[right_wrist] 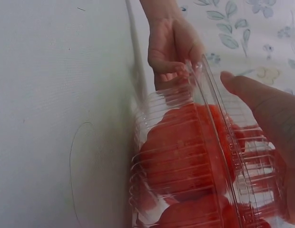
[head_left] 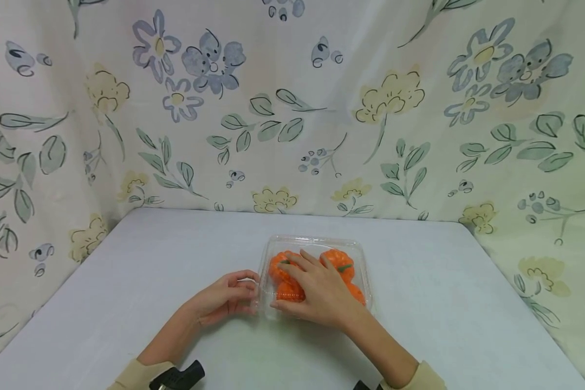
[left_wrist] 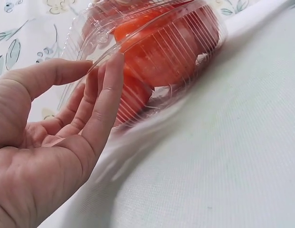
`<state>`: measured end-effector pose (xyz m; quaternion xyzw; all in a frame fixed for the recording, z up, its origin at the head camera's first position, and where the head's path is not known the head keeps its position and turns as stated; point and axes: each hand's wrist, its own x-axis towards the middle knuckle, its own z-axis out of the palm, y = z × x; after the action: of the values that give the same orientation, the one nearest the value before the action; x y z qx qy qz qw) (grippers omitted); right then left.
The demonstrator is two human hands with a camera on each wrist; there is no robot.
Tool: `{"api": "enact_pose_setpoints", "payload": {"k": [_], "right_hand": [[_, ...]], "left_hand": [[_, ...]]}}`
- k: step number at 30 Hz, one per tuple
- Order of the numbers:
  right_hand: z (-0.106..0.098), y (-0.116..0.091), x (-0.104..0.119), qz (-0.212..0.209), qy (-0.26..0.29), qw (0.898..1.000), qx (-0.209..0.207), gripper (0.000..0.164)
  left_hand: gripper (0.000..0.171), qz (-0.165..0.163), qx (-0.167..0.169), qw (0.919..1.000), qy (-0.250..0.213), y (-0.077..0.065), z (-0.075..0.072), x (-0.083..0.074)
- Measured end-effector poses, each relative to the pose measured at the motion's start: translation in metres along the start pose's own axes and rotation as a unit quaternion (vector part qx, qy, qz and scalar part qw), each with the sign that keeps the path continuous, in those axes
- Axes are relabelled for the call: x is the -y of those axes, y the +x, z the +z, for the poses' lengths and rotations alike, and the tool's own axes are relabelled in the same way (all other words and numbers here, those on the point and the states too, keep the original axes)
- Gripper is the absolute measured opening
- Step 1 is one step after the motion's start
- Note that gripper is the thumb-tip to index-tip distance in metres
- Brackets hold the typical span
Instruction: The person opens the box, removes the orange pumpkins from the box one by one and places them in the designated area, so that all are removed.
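Note:
A clear plastic clamshell container [head_left: 364,260] holds several small orange pumpkins [head_left: 335,257] with green stems. At its left edge, my left hand [head_left: 226,297] pinches the rim between thumb and fingertips, as the left wrist view shows close up. My right hand [head_left: 322,292] lies spread over the top of the container, fingers pointing away, covering part of the pumpkins. In the right wrist view the ribbed side wall [right_wrist: 162,102] stands toward the camera, and two rim edges [right_wrist: 211,104] run side by side with a narrow gap near the left hand.
The container stands on a white-covered table [head_left: 185,238]. Behind and at both sides hangs a floral curtain [head_left: 341,135]. Beige sleeves [head_left: 419,379] and black wrist mounts [head_left: 177,377] show at the bottom edge.

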<state>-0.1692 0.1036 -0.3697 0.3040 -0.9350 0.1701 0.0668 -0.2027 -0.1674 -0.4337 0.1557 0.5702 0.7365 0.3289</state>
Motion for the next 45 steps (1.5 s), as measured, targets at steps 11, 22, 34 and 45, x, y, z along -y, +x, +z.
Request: {"api": "enact_pose_setpoints", "payload": {"k": [11, 22, 34, 45], "right_hand": [[-0.003, 0.001, 0.0, 0.001, 0.002, 1.0, 0.004, 0.071], [-0.006, -0.002, -0.001, -0.014, 0.009, 1.0, -0.002, 0.068], [-0.011, -0.016, -0.012, -0.034, 0.024, 0.998, -0.038, 0.066], [-0.019, -0.033, -0.029, -0.05, -0.007, 0.995, -0.082, 0.056]], "left_hand": [[0.016, 0.004, -0.047, 0.9987, 0.02, 0.006, 0.004, -0.001], [0.018, 0.007, -0.073, 0.997, 0.024, 0.006, 0.009, -0.001], [0.015, 0.015, -0.073, 0.9971, 0.013, 0.007, 0.008, 0.0], [0.011, 0.013, -0.075, 0.9971, 0.01, 0.008, 0.008, -0.002]]}}
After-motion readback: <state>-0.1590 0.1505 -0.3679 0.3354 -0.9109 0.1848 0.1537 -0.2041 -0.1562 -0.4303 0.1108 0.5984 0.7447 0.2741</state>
